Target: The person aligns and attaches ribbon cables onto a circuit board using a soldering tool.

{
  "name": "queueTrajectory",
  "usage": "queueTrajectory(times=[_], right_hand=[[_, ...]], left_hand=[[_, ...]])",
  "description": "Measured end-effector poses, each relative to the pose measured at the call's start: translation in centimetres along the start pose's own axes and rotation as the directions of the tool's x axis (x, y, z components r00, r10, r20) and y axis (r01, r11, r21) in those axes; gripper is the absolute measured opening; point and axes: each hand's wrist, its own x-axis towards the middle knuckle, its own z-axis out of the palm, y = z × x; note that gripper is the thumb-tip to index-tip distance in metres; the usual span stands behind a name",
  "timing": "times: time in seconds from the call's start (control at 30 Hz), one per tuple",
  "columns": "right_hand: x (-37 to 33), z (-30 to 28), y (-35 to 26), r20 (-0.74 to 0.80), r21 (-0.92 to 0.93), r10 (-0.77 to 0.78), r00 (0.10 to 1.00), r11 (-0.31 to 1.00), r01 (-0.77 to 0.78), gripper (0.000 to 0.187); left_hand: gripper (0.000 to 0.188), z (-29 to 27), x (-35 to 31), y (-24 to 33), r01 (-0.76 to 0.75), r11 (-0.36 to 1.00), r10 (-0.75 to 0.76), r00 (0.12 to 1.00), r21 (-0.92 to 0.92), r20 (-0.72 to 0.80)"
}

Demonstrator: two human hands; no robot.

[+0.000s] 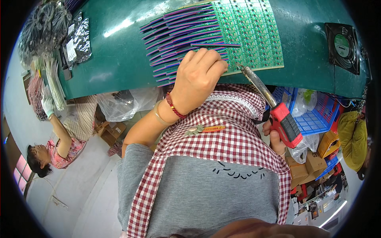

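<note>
My left hand point(198, 75) is closed, its fingers bent down at the near edge of a green circuit board panel point(254, 35). The fingertips are hidden, so what they pinch cannot be made out. Rows of flat multicoloured ribbon wires point(178, 33) run leftward from the panel, some beneath this hand. One loose ribbon wire point(218, 45) lies across the boards just beyond my knuckles. My right hand point(274, 139) is wrapped round the red and black handle of a soldering iron point(283, 123). The iron's tip is close to the panel's near edge, right of my left fingers.
The green table point(115, 51) bears a black fan point(342, 47) at right and bagged dark wire bundles point(43, 31) at left. Blue crates point(315, 115) and cardboard boxes point(311, 166) stand below right. At far left another person's gloved hand point(47, 105) touches wire bundles.
</note>
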Motion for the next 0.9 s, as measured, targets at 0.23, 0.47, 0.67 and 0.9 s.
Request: queueTrajectory(times=[0.23,0.47,0.67,0.9], right_hand=[[-1.1,-0.6,1.6,0.098,0.069,0.069,0.993,0.995,-0.076,0.06],[0.3,0.0,-0.4,-0.007,0.176,0.063,0.998,0.983,-0.061,0.07],[0.4,0.1,-0.4,-0.117,0.3,0.117,0.986,0.951,-0.077,0.072],[0.9,0.4,-0.8,-0.163,0.362,0.114,0.98,0.931,-0.048,0.073]], left_hand=[[0.019,0.2,-0.1,-0.1,-0.012,1.0,0.012,1.0,-0.003,-0.017],[0.019,-0.2,0.0,0.1,-0.021,0.998,0.021,1.0,0.06,0.004],[0.018,-0.5,1.5,0.9,0.013,0.996,-0.011,1.0,0.085,-0.025],[0.016,1.1,4.0,-0.3,0.111,0.98,-0.119,0.992,0.164,0.04]])
